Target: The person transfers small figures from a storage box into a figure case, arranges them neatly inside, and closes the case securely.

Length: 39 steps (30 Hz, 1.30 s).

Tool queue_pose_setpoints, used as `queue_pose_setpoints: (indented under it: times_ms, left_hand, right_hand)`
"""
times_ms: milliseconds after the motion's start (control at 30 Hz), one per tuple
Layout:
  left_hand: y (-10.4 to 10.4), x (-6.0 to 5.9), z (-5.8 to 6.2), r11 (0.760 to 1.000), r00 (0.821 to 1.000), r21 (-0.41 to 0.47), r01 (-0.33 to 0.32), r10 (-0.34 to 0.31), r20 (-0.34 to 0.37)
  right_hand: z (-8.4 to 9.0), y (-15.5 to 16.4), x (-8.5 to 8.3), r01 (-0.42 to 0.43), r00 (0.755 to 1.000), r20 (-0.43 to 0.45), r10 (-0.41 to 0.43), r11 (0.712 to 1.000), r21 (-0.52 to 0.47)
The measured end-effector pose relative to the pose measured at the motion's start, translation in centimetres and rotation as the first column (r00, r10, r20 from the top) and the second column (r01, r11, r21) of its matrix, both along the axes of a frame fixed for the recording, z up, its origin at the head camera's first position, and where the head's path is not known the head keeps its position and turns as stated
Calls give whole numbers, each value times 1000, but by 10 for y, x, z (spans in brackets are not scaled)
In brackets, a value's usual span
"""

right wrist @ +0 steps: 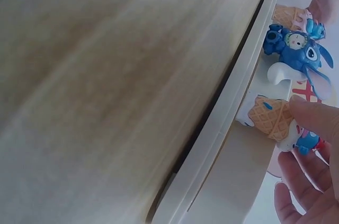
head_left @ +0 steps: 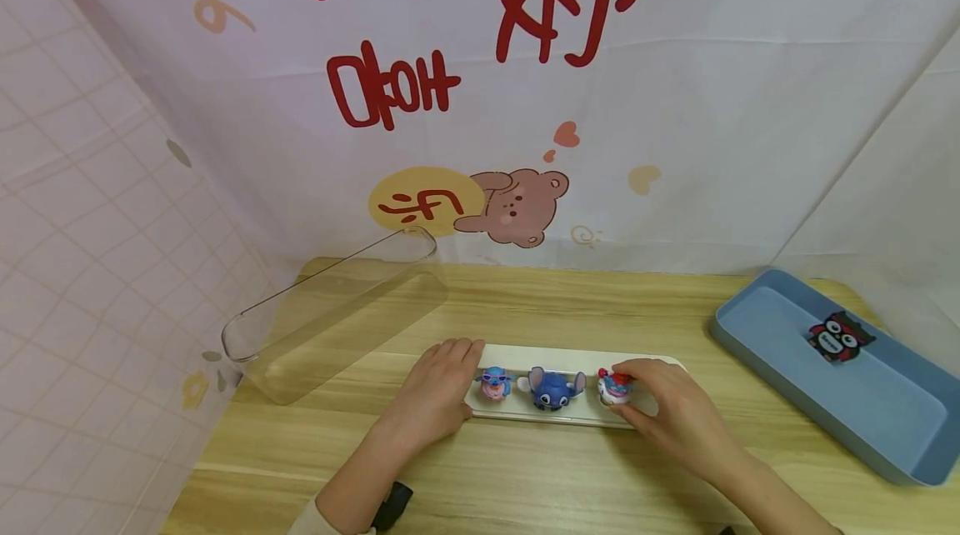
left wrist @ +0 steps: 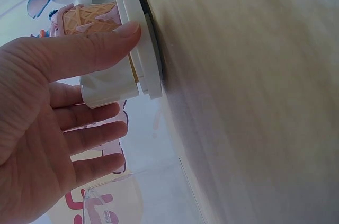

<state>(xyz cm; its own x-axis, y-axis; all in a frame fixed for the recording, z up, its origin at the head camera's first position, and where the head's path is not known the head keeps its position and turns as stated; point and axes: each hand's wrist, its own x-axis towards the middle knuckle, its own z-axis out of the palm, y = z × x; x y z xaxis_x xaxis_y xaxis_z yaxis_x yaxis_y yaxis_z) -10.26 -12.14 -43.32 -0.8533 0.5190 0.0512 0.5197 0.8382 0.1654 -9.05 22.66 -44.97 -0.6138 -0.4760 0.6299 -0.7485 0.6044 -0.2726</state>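
Right hand point(head_left: 675, 410) pinches rightmost figurine point(head_left: 615, 387); left hand point(head_left: 438, 389) steadies white tray point(head_left: 577, 356).

A wooden surface enclosed by printed cloth backdrops.

The light wood-grain surface point(head_left: 525, 468) is backed by a white cloth point(head_left: 675, 102) on which red lettering point(head_left: 390, 89), a brown cartoon bear point(head_left: 517, 206), a yellow disc point(head_left: 423, 202), small hearts and cherries are printed. On the left, a pale pink cloth with a grid pattern point(head_left: 82, 268) is hung. A plain white panel point(head_left: 900, 185) is seen at the right. Everything is lit softly and evenly.
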Motion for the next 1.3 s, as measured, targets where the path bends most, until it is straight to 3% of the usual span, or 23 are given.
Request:
queue_pose_setpoints:
  times_ms: [733, 1300]
  left_hand:
    - [0, 1, 1, 1000, 1000, 9, 1, -1, 4]
    - [0, 1, 1, 1000, 1000, -7, 3, -3, -1]
  right_hand:
    - [7, 0, 3, 30, 997, 66, -34, 998, 52]
    - [50, 33, 8, 180, 980, 78, -183, 983, 36]
